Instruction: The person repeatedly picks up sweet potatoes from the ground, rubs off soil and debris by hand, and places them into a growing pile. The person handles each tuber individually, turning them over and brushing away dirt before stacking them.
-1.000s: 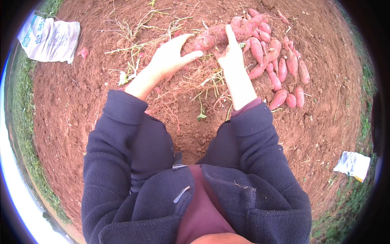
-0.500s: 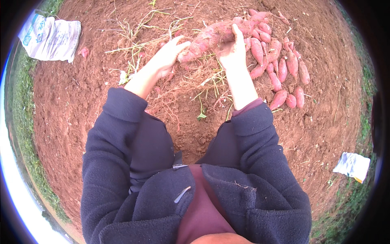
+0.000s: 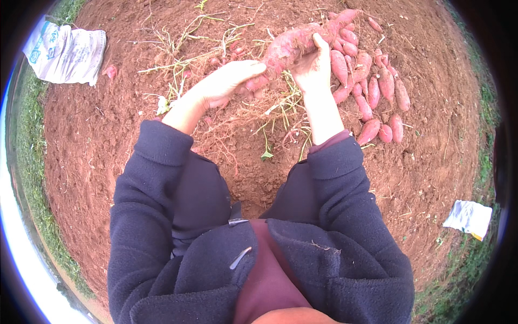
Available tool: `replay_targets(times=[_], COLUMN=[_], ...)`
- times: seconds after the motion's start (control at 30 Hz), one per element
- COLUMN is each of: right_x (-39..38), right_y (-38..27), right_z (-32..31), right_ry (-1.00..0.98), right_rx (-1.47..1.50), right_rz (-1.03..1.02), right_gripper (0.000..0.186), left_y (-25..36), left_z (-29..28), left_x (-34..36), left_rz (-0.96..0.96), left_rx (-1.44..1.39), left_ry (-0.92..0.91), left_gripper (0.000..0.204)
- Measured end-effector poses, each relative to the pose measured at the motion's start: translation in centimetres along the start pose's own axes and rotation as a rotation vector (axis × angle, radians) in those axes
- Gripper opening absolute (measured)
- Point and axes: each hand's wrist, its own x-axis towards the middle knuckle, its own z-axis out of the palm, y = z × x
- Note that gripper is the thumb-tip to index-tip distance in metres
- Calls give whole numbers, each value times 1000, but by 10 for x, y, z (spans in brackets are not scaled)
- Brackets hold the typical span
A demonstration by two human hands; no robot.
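Observation:
A very long, soil-smeared sweet potato [image 3: 288,47] slants up and to the right between my two hands, above the ground. My left hand [image 3: 229,81] is closed around its lower left end, thumb laid over the top; the fingers beneath are mostly hidden. Farther along, my right hand [image 3: 314,67] grips the root from below and the near side, its thumb pressed up against the skin. The upper right tip reaches over a heap of pinkish-red sweet potatoes [image 3: 386,83] lying on the soil.
Cut vines and stringy roots [image 3: 283,105] are strewn under my hands. Reddish-brown loose soil [image 3: 426,178] surrounds me. A white sack [image 3: 67,54] lies at the far left, and a smaller white bag [image 3: 468,217] at the right by the grass [image 3: 480,264].
The long sweet potato has shifted slightly right and tilted up more at its right end. My left hand has moved right and closed over its lower end; my right hand keeps its hold.

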Motion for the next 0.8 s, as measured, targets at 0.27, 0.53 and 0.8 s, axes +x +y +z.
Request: replay_targets(times=[0.27, 0.53, 0.8], right_x=[-20, -17, -7], right_y=[6, 6, 12], right_z=[7, 12, 3], right_ry=[81, 152, 13], right_rx=[-179, -128, 41], right_rz=[61, 25, 172], right_gripper=[30, 53, 59], left_y=[-4, -10, -20], left_z=[9, -8, -27], left_x=[0, 9, 25], left_rz=[539, 258, 712], left_rx=[1011, 610, 1011], left_ry=[402, 493, 541], left_gripper=[43, 32, 27])
